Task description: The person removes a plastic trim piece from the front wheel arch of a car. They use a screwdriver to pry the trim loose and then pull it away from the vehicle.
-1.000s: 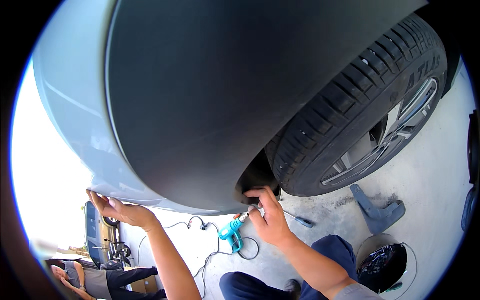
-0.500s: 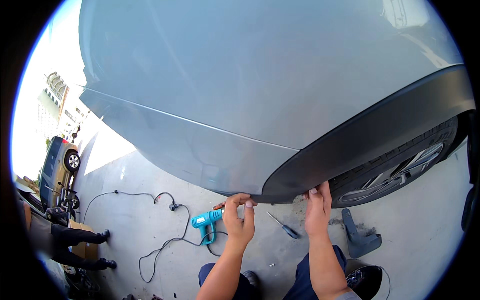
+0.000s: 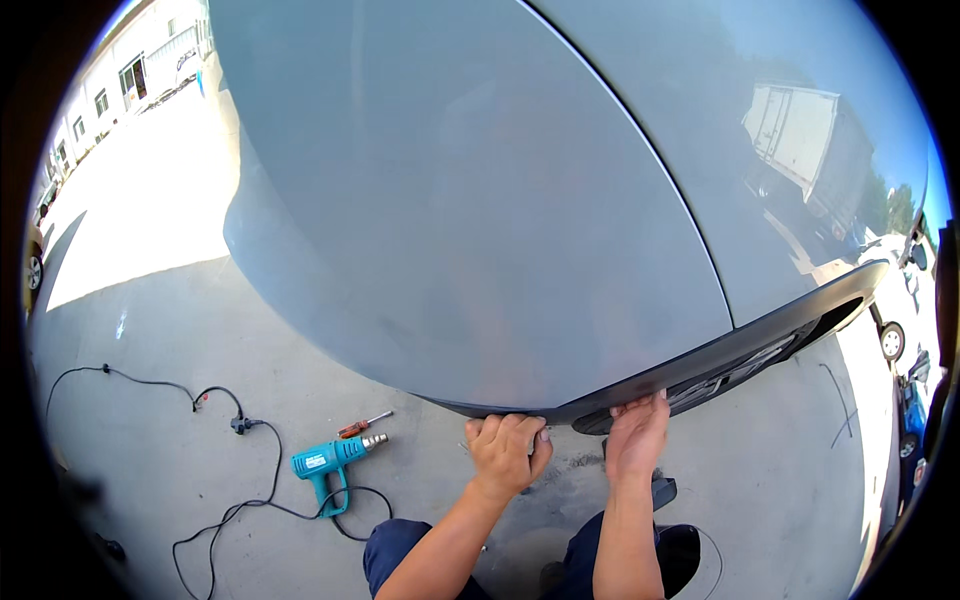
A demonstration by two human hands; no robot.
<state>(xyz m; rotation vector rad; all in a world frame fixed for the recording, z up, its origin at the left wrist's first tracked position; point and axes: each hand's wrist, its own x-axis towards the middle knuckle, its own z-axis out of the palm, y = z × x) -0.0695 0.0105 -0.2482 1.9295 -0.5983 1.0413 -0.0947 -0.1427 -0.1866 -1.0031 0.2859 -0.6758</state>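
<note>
A grey car's bumper and side panel (image 3: 470, 230) fill the upper view, with a black wheel arch trim (image 3: 690, 358) along the lower right edge. My left hand (image 3: 505, 452) is closed at the bumper's bottom edge, beside the trim's lower end, its fingers curled over the edge. To its right, my right hand (image 3: 637, 438) has its palm turned up and its fingertips hooked around the trim's lower edge. The wheel (image 3: 720, 383) shows partly behind the trim. What lies under the fingertips of both hands is hidden.
A teal heat gun (image 3: 330, 465) lies on the concrete floor at left, its black cord (image 3: 275, 465) looping around. Near its nozzle is a screwdriver (image 3: 365, 424) with an orange-red handle. A dark mud flap (image 3: 663, 492) lies partly hidden beside my right forearm; a black round container (image 3: 680, 555) stands below.
My view has shifted, bringing more panel and the right background into sight. My left hand has changed from a finger-and-thumb pinch to curled fingers on the edge. The right stays at the trim.
</note>
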